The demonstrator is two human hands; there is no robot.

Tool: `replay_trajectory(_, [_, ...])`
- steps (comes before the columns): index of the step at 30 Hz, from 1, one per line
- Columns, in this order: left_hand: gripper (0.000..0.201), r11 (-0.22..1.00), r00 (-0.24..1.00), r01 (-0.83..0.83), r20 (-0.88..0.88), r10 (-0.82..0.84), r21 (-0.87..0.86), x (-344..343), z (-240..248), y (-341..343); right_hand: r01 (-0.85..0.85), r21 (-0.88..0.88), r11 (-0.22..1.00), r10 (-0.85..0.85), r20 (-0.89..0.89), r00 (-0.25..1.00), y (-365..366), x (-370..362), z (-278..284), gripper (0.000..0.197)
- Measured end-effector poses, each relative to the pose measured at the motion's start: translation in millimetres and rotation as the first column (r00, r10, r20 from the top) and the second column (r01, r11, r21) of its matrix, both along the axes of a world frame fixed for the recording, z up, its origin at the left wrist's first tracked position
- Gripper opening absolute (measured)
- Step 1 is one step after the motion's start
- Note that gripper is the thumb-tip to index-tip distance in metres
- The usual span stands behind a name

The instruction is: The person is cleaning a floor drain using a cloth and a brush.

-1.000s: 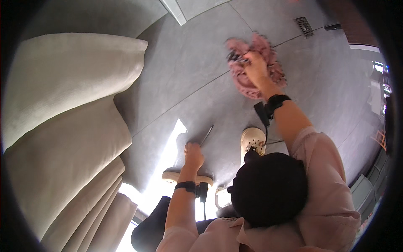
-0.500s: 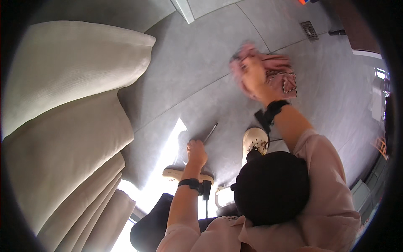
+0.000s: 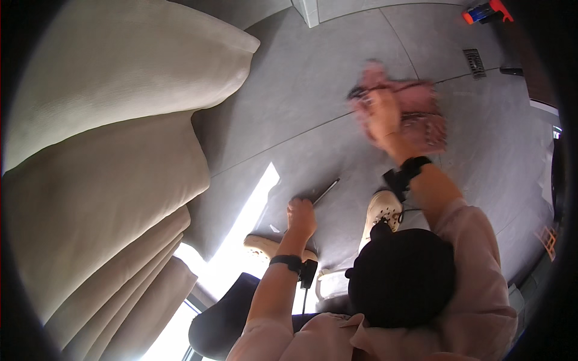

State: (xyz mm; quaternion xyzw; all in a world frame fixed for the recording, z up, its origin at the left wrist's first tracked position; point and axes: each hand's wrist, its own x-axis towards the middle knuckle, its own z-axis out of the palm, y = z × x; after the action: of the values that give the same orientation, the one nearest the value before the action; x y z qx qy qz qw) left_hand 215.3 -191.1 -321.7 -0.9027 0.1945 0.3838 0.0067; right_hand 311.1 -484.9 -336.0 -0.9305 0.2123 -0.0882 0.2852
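Note:
My right hand (image 3: pixel 384 114) is closed on a crumpled pink cloth (image 3: pixel 421 99) with dark-and-light edging. The cloth lies on or just over the grey tiled floor; motion blurs it and my fingers. Nearer to me and to the left, my left hand (image 3: pixel 301 215) makes a fist low over the floor. Out of it, toward the far right, sticks a slim dark rod (image 3: pixel 327 191), like a pen in shape. Its near end is hidden in my fist. Each of my wrists carries a black strap with a small box.
Long beige curtains (image 3: pixel 120 144) hang along the left. Beige clogs (image 3: pixel 384 210) are on my feet, and a black rounded shape (image 3: pixel 400 280) covers the lower middle. A floor drain (image 3: pixel 474 64) and an orange-and-blue object (image 3: pixel 486 12) lie far right. A white post (image 3: pixel 307 13) stands at the back.
The view has shifted, so most of the scene appears farther right. My right hand still grips the pink cloth, and the rod still sticks out of my left fist.

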Motion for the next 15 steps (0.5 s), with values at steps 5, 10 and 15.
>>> replay_trajectory(5, [0.023,1.000,0.999,0.028,-0.043,-0.028,-0.007,1.6,-2.8,-2.4,-0.407,0.082,0.910,0.384,0.205,0.900,45.0,18.0,-12.4,0.021])
replay_trajectory(10, [0.021,0.998,0.998,0.052,-0.036,-0.052,-0.020,4.2,-0.8,-5.0,-0.038,-0.038,0.999,0.044,0.173,0.984,-48.7,54.2,-24.9,0.023])
replay_trajectory(15, [0.021,0.999,0.998,0.041,-0.046,-0.040,0.017,2.2,-4.3,-11.4,-0.312,-0.113,0.943,0.310,-0.037,0.950,28.3,81.8,-46.3,0.022])
